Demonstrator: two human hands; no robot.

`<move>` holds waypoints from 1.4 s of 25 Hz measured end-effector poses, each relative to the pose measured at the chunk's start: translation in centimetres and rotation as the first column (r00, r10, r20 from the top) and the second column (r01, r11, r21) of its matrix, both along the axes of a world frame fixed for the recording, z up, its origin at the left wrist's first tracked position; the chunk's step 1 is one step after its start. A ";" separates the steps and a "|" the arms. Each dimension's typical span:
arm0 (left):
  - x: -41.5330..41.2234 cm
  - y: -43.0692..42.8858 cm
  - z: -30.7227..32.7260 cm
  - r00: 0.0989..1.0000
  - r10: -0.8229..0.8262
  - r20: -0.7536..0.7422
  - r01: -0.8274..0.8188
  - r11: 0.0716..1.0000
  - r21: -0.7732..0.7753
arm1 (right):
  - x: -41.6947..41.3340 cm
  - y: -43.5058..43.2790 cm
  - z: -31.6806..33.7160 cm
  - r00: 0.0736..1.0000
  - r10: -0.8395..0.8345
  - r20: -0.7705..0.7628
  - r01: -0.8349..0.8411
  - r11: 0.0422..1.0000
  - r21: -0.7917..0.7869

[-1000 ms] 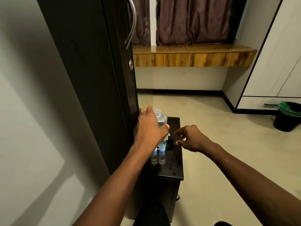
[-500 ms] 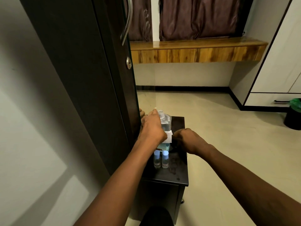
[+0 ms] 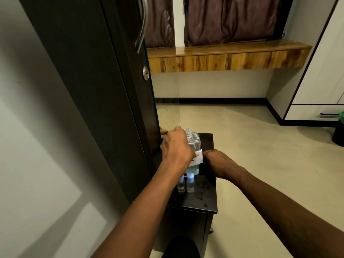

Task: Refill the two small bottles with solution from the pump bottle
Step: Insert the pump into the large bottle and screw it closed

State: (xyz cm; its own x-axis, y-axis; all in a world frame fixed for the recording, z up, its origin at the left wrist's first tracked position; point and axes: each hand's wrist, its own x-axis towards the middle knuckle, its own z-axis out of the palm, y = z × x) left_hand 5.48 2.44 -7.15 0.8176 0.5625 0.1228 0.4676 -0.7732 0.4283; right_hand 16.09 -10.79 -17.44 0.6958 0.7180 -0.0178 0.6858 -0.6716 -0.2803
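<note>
Two small bottles [image 3: 185, 183] stand side by side, touching or nearly so, on the near-left part of a dark side table [image 3: 208, 202]. Both upright, pale blue caps on, clear bodies with labels too small to read. Liquid level inside: cannot tell.

Just behind them: the big clear bottle [image 3: 194, 146], upright, pump head off, bare threaded neck showing at the top. Blue-tinted liquid visible in its lower part. White paper label on its right side, text partly hidden.

Left hand [image 3: 175, 146] is wrapped over the big bottle's left shoulder from above, fingers curled around the body, thumb side covering part of the label. It has a grip on the bottle.

Right hand [image 3: 217, 162] sits just right of the bottle, low on the tabletop, fingers curled into a loose fist, knuckles toward the label. Whether it holds anything: cannot tell, palm is hidden. Touching the bottle or just beside it: cannot tell.

Tabletop near the small bottles shows several dark wet ring marks and drops.

Table stands against a tall dark wardrobe door [image 3: 104, 71] with a metal handle and lock. Beyond: beige floor, wooden ledge [image 3: 229, 56] under maroon curtains [image 3: 230, 19], white cabinet [image 3: 320, 71] at right, a dark bin with green liner [image 3: 339, 131] at the frame edge.
</note>
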 end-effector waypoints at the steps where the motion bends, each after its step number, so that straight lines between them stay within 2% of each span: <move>1: 0.0 0.0 -0.1 1.000 0.005 -0.016 -0.006 0.999 -0.052 | 0.1 0.0 -0.2 1.000 0.005 -0.006 -0.005 1.000 0.009; 4: 0.5 0.3 -0.7 0.999 0.018 -0.028 -0.022 0.988 -0.154 | 0.3 -0.1 -0.5 1.000 0.010 -0.019 -0.009 1.000 0.023; 7: 0.8 0.3 -1.0 1.000 -0.019 -0.021 0.016 0.991 -0.133 | 0.5 -0.2 -0.8 1.000 -0.005 -0.002 0.005 0.999 0.043; 12: 1.0 0.3 -0.8 1.000 0.028 -0.006 -0.029 0.982 -0.184 | 0.3 -0.3 -1.4 0.996 0.006 0.086 -0.008 1.000 0.021; 16: 0.8 0.4 -0.9 0.999 0.017 0.031 -0.011 0.983 -0.185 | 0.3 -0.5 -1.4 0.996 0.007 0.085 -0.011 0.999 0.050; 20: 0.7 0.3 -0.9 0.999 0.002 0.049 0.009 0.974 -0.226 | -0.3 -0.9 -1.4 0.992 0.031 0.120 -0.031 1.000 0.000; 26: 0.2 0.1 -0.9 0.981 -0.077 0.176 0.116 0.967 -0.225 | -0.8 -2.7 -0.4 0.978 0.113 0.175 -0.098 0.991 -0.090; 31: -0.2 0.2 -0.4 0.973 -0.099 0.208 0.146 0.964 -0.224 | -1.1 -4.2 -0.9 0.930 0.253 0.268 -0.214 0.963 -0.164; 35: 0.1 0.4 0.4 0.963 -0.111 0.247 0.168 0.960 -0.224 | -0.3 -4.6 -1.9 0.915 0.246 0.321 -0.184 0.960 -0.211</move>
